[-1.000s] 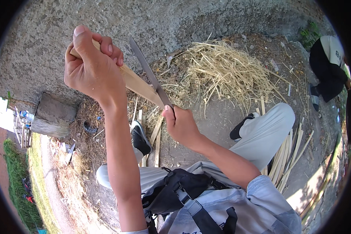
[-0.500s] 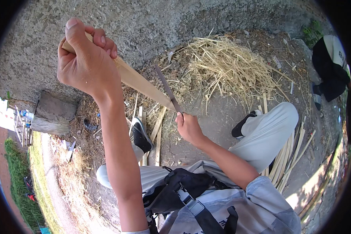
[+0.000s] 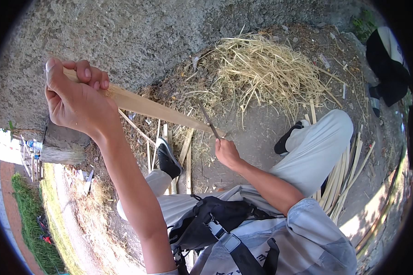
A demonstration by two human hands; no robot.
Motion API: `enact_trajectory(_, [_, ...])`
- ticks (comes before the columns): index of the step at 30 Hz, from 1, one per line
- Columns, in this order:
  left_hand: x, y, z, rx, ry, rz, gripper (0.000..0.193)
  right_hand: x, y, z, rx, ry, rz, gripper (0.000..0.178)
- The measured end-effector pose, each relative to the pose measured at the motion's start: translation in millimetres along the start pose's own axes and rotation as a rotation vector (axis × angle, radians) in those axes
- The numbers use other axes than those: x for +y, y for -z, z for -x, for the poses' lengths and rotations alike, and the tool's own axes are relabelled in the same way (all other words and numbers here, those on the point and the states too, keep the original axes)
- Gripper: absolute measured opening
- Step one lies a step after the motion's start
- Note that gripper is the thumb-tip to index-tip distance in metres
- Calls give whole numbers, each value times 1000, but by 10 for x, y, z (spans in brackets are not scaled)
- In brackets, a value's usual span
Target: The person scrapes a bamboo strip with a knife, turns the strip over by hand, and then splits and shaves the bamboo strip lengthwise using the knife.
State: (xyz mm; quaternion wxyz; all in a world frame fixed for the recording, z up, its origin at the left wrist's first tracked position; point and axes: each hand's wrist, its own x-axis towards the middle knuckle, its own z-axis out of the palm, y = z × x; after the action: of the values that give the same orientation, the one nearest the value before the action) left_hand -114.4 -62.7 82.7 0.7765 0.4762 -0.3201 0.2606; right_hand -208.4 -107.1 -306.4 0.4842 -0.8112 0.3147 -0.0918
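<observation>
A rough stone wall (image 3: 160, 41) backs a big heap of pale straw-like shavings (image 3: 266, 68) on the dirt ground (image 3: 261, 133), with cut strips (image 3: 342, 176) lying beside the person's right leg. The left hand (image 3: 75, 103) has its grip closed around the upper end of a long flat wooden slat (image 3: 156, 109), which slants down to the right. There the right hand (image 3: 227, 153) is fisted on the handle of a thin knife (image 3: 208, 120), whose blade meets the slat's lower tip.
</observation>
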Motion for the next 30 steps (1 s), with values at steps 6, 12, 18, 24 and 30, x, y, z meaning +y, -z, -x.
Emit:
enact_trajectory(6, [12,124,12,9,100,4,29,-339,341,103,-29,120,-117,32])
enact_trajectory(12, [33,320,-50,-38,97,-22,30,-1237,624,373,32,399,-339,32])
enact_trajectory(18, [115,338,32,9,117,-53,28,197,51,23,-141,-50,45,32])
enact_trajectory(24, [92,187,84,-10,140,2,28,-252,168,33,-39,0,-104,27])
enact_trajectory(30, [141,544,-65,-301,168,233,28,-561,181,247,195,474,-277,28])
